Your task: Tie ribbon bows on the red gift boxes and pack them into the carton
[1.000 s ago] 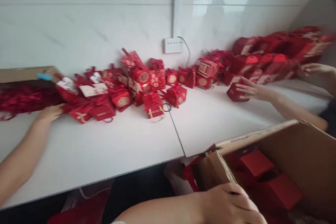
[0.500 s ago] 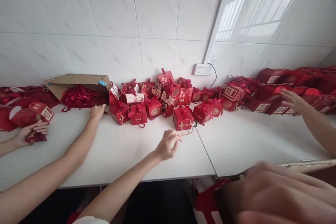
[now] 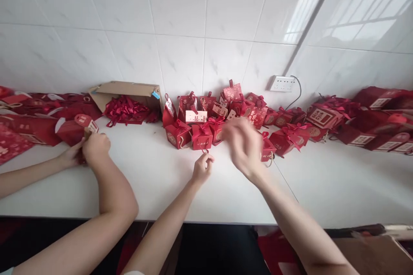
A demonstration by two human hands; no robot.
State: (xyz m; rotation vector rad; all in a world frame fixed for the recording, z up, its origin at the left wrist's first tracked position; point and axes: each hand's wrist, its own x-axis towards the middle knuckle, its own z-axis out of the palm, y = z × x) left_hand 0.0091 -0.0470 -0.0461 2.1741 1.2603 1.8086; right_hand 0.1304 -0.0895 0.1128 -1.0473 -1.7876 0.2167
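Observation:
My left hand rests on the white table, its fingers pinched on the cord loop of a small red gift box with a ribbon bow. My right hand hovers just right of it over the row of small red gift boxes. It is smeared by motion, so its fingers do not read. More red boxes with tags pile against the tiled wall behind.
At the left, a co-worker's two hands hold a red bag. A cardboard box of red ribbons lies on its side. Larger red bags line the right. A wall socket is behind, and a carton's edge shows at bottom right.
My view swung left and up from the carton. My right hand came up from the carton to the box row. My left hand closed on the cord. The co-worker's hands met at the red bag.

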